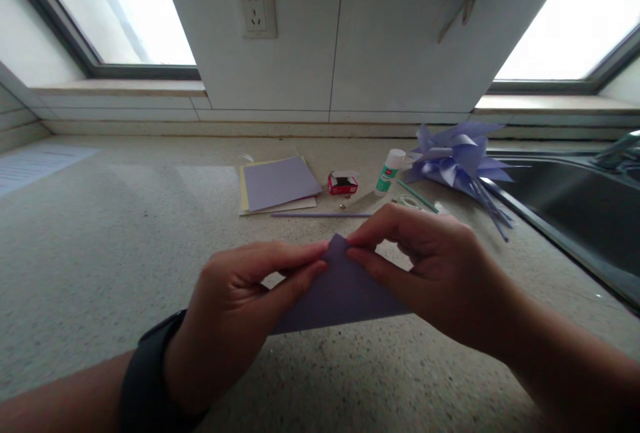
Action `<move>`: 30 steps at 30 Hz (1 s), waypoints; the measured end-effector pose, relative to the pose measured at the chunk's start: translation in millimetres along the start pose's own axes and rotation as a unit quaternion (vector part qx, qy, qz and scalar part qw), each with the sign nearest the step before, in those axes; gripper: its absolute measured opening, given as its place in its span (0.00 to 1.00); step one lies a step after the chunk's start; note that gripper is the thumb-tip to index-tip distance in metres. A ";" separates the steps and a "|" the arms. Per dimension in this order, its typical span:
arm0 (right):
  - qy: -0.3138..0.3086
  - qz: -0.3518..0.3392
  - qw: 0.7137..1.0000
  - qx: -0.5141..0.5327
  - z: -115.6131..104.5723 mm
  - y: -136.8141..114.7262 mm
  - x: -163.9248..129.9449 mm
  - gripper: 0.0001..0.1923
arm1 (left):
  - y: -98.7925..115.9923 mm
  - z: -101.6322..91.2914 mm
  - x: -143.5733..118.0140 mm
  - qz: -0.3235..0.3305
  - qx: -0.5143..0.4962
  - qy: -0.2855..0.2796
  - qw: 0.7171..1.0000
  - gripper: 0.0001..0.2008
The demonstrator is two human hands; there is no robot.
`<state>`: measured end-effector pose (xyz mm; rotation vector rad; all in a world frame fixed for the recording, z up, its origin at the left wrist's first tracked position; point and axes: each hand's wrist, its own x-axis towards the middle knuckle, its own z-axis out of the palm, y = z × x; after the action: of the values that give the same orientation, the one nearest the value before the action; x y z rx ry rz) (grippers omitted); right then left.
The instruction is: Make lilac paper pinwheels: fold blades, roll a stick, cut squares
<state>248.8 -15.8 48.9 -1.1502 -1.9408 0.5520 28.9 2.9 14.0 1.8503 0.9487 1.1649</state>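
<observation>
A: Logging the head view. I am seeing the left hand [235,306] and the right hand [430,266] meeting at centre frame, both pinching a folded purple paper [340,296] at its upper tip.

B: Hand states?

A: Both are closing narrow, thumb against forefinger, on that tip. The left is gripping from the left side of the point, the right from the right side; fingertips are nearly touching across it.

B: How is the paper lying?

A: It is showing as a triangle, apex pointing up-frame, long edge running left to right along the lower side, just over the desk [100,253]. I cannot tell whether that edge is touching the surface. Neither hand is nearer; they are sitting level at the apex.

B: Surroundings?

A: In the upper middle of the frame, well apart from the hands: a stack of paper sheets [279,184], a small red box [343,183], a glue stick [389,170], and a purple paper pinwheel [457,156] beside the sink [575,213].
</observation>
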 end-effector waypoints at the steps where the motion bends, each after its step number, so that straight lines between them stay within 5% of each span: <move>1: 0.000 0.000 1.000 -0.001 -0.2 0.4 0.0 0.02 | 0.0 -0.2 -0.2 0.000 0.002 0.000 1.000 0.17; 19: -0.002 -0.002 1.000 0.001 0.1 1.7 0.4 0.02 | 5.3 1.6 0.3 -0.040 -0.019 0.010 0.999 0.11; 30: -0.033 -0.001 0.999 0.004 -2.8 -1.0 1.0 0.03 | 5.2 3.0 5.1 -0.139 -0.105 0.001 0.985 0.11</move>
<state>250.2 -15.5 51.7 -1.1390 -1.9937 0.6022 34.3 4.4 19.6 1.4963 1.0071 1.0504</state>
